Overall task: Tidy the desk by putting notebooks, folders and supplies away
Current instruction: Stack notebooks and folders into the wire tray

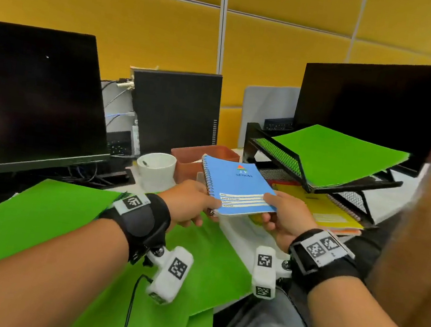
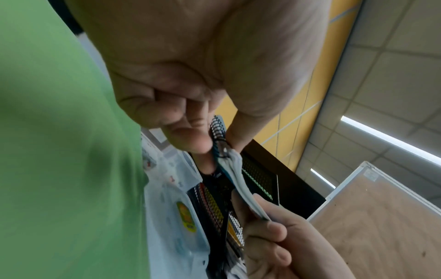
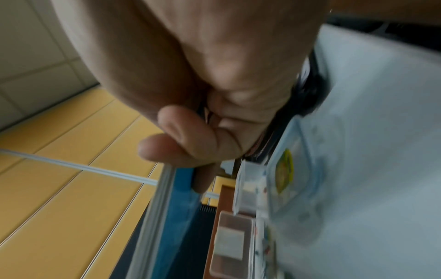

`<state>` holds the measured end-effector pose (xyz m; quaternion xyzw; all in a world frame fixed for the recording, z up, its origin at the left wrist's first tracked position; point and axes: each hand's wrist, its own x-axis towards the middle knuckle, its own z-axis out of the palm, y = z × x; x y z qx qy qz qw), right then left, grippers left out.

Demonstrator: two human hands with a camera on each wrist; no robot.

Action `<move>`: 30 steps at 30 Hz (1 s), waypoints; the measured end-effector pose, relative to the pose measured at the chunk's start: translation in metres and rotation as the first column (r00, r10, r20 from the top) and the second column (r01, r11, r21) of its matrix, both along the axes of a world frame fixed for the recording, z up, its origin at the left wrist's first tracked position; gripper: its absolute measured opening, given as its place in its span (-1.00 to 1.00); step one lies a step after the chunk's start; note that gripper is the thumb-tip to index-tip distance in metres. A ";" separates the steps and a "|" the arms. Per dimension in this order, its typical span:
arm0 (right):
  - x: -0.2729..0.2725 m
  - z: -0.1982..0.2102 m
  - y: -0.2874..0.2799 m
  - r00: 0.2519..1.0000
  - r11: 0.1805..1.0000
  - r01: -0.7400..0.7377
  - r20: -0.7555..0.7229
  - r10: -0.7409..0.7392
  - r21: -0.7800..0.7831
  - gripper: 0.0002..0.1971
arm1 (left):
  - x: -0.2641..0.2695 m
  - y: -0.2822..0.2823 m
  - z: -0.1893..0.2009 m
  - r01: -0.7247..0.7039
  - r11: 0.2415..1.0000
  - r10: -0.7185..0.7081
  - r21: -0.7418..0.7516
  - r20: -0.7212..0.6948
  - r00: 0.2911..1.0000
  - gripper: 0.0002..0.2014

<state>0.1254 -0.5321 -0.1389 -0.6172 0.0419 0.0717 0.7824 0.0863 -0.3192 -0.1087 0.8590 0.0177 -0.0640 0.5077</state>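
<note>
Both hands (image 1: 189, 201) (image 1: 283, 222) grip blue notebook (image 1: 236, 185); L wrist cam shows spiral (image 2: 218, 132), blurry.

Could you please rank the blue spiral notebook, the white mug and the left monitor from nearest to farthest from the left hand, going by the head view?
1. Blue spiral notebook: the left hand pinches its spiral-bound corner.
2. White mug: just beyond the hand, slightly to its left.
3. Left monitor: farthest, at the far left of the desk.

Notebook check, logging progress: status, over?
Both hands, left and right, grip blue notebook above desk. Not yet stowed. Mesh tray ahead holds green folder.
</note>
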 end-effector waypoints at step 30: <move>0.021 -0.030 -0.140 0.859 0.860 0.510 0.052 -0.509 0.000 -0.44 | 0.097 -0.179 -0.050 -0.033 0.970 -0.024 0.242 0.231 0.973 -0.47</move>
